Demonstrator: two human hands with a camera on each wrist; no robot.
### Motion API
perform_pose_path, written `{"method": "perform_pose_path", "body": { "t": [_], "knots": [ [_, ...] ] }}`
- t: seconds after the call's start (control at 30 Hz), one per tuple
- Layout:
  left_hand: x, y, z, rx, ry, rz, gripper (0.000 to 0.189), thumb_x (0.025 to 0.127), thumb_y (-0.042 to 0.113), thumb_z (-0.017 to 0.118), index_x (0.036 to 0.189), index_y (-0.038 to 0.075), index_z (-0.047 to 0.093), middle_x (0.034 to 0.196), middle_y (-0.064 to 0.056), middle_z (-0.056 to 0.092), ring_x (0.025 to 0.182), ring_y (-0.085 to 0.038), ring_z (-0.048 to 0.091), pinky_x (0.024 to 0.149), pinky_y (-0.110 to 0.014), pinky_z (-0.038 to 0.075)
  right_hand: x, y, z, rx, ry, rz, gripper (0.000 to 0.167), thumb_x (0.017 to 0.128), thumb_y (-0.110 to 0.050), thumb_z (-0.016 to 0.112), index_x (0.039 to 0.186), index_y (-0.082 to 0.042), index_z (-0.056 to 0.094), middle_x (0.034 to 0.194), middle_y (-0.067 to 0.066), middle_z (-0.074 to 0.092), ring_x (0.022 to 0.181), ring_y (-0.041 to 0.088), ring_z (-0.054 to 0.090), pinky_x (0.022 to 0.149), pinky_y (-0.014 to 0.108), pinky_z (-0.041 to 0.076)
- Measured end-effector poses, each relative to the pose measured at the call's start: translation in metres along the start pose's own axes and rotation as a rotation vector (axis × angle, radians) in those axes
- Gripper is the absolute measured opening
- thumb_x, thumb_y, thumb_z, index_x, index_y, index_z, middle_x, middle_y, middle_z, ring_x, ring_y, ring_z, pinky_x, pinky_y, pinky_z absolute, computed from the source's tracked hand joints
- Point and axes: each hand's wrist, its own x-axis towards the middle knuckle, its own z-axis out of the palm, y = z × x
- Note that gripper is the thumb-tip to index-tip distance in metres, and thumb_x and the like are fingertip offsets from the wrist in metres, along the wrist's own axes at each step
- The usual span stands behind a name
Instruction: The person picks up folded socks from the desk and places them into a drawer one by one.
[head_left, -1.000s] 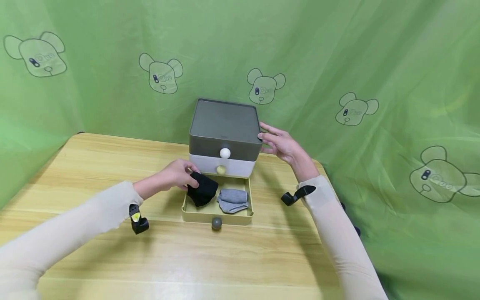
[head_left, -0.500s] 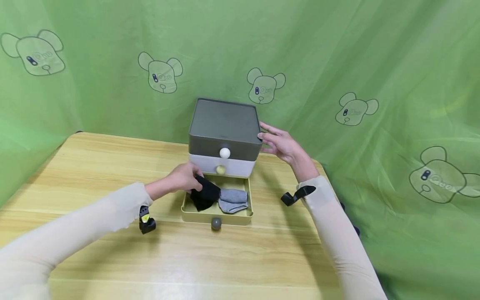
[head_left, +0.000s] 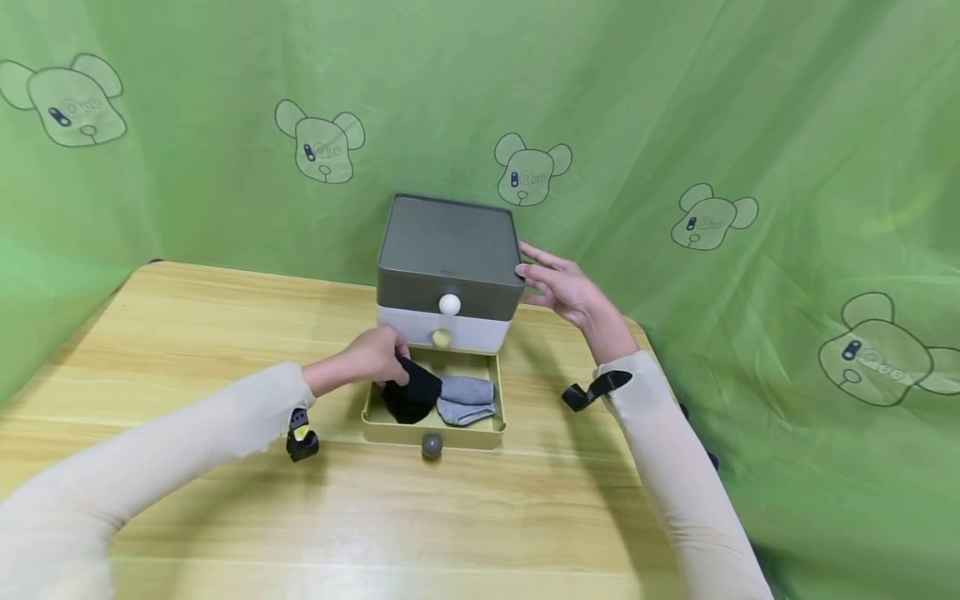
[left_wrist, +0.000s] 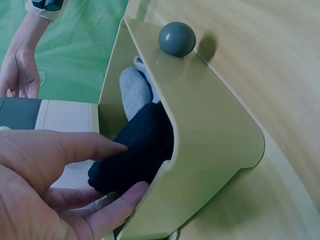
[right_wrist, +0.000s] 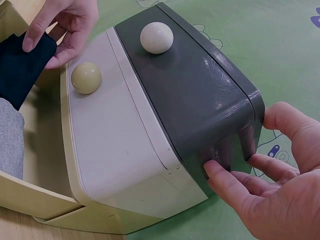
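My left hand (head_left: 372, 354) pinches a folded black sock (head_left: 415, 397) between thumb and fingers. The sock lies low in the left half of the pulled-out yellow-green bottom drawer (head_left: 397, 433). To its right in the same drawer sits a folded grey sock (head_left: 467, 400), its edge meeting the black one. My right hand (right_wrist: 270, 185) rests against the right side of the dark grey top drawer unit (right_wrist: 200, 95). Its thumb lies at the top edge and its fingers, fairly straight, touch the side wall. The left wrist view shows the black sock (left_wrist: 135, 150) just inside the drawer's wall.
Between the top and bottom units sits a white drawer (head_left: 405, 325) with a yellowish knob (head_left: 442, 338), pushed in. The top unit bears a white knob (head_left: 450, 305); a grey knob (head_left: 431, 446) fronts the pulled-out drawer. A green curtain (head_left: 420, 83) hangs behind the wooden table (head_left: 360, 525).
My left hand has shifted slightly right with the black sock, which now lies lower in the drawer and against the grey sock. The right hand has stayed in place.
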Motion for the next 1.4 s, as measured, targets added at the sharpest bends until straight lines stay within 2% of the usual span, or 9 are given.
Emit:
{"method": "perform_pose_path", "body": {
  "t": [0.17, 0.4, 0.53, 0.77, 0.97, 1.07, 1.2, 1.33, 1.4],
  "knots": [
    [0.001, 0.001, -0.004, -0.004, -0.027, -0.007, 0.013, 0.075, 0.002, 0.075, 0.083, 0.001, 0.066, 0.089, -0.01, 0.065, 0.058, -0.019, 0.067, 0.058, -0.029, 0.063, 0.0, 0.0, 0.0, 0.001, -0.001, -0.001, 0.067, 0.1, -0.005, 0.061, 0.159, -0.022, 0.035, 0.163, 0.014, 0.036, 0.148, 0.031, 0.039, 0.104, 0.038, 0.055],
    [0.0, 0.002, -0.008, 0.012, 0.005, -0.031, 0.011, 0.075, 0.003, 0.075, 0.078, 0.002, 0.064, 0.085, -0.01, 0.065, 0.057, -0.019, 0.07, 0.06, -0.031, 0.064, 0.0, 0.0, 0.0, 0.003, 0.0, 0.002, 0.067, 0.1, -0.004, 0.061, 0.159, -0.022, 0.034, 0.163, 0.014, 0.035, 0.149, 0.031, 0.039, 0.111, 0.042, 0.05],
    [0.001, 0.003, -0.006, 0.006, 0.001, -0.031, 0.01, 0.074, 0.002, 0.073, 0.078, 0.001, 0.063, 0.085, -0.011, 0.065, 0.055, -0.018, 0.069, 0.058, -0.03, 0.063, 0.0, -0.001, 0.0, -0.003, 0.004, 0.003, 0.067, 0.1, -0.004, 0.061, 0.159, -0.022, 0.034, 0.164, 0.013, 0.035, 0.148, 0.031, 0.04, 0.112, 0.042, 0.05],
    [0.005, 0.002, -0.001, -0.004, -0.069, -0.016, 0.011, 0.075, -0.002, 0.07, 0.083, -0.001, 0.064, 0.09, -0.009, 0.061, 0.057, -0.019, 0.069, 0.056, -0.029, 0.063, -0.001, -0.001, 0.0, 0.002, 0.004, 0.004, 0.067, 0.099, -0.004, 0.061, 0.159, -0.022, 0.035, 0.163, 0.014, 0.035, 0.146, 0.029, 0.042, 0.107, 0.039, 0.053],
    [0.008, 0.004, -0.01, 0.017, -0.135, 0.006, 0.013, 0.076, -0.003, 0.073, 0.088, -0.005, 0.071, 0.094, -0.012, 0.066, 0.056, -0.016, 0.067, 0.056, -0.029, 0.063, -0.001, -0.001, 0.0, -0.004, 0.001, 0.006, 0.067, 0.1, -0.005, 0.061, 0.159, -0.023, 0.035, 0.164, 0.013, 0.034, 0.148, 0.031, 0.04, 0.111, 0.041, 0.05],
    [0.01, 0.005, -0.015, 0.037, -0.151, 0.008, 0.014, 0.077, -0.002, 0.076, 0.091, -0.005, 0.074, 0.099, -0.015, 0.069, 0.057, -0.016, 0.066, 0.058, -0.03, 0.064, -0.001, -0.001, 0.0, 0.003, 0.005, 0.007, 0.067, 0.099, -0.005, 0.062, 0.158, -0.023, 0.036, 0.163, 0.013, 0.036, 0.147, 0.03, 0.042, 0.108, 0.04, 0.053],
    [0.011, 0.006, -0.017, 0.066, -0.147, 0.006, 0.014, 0.077, -0.001, 0.079, 0.09, -0.003, 0.076, 0.1, -0.015, 0.071, 0.058, -0.015, 0.066, 0.059, -0.028, 0.064, -0.001, -0.001, 0.0, 0.017, 0.013, 0.006, 0.068, 0.098, -0.004, 0.064, 0.157, -0.022, 0.038, 0.158, 0.012, 0.044, 0.138, 0.026, 0.052, 0.099, 0.036, 0.059],
    [0.012, 0.005, -0.015, 0.146, -0.126, 0.021, 0.015, 0.077, 0.002, 0.08, 0.09, 0.0, 0.077, 0.095, -0.012, 0.074, 0.054, -0.012, 0.066, 0.059, -0.026, 0.063, -0.002, -0.001, 0.001, 0.014, 0.011, -0.004, 0.065, 0.1, -0.003, 0.061, 0.158, -0.021, 0.038, 0.147, 0.009, 0.053, 0.123, 0.019, 0.059, 0.094, 0.034, 0.061],
    [0.013, 0.004, -0.014, 0.189, -0.118, 0.025, 0.015, 0.076, 0.003, 0.081, 0.09, 0.001, 0.077, 0.092, -0.01, 0.075, 0.053, -0.012, 0.067, 0.059, -0.026, 0.062, -0.002, -0.001, 0.001, 0.008, 0.008, -0.008, 0.064, 0.101, -0.003, 0.059, 0.158, -0.021, 0.037, 0.147, 0.009, 0.052, 0.123, 0.019, 0.058, 0.095, 0.034, 0.061]
  ]
}}
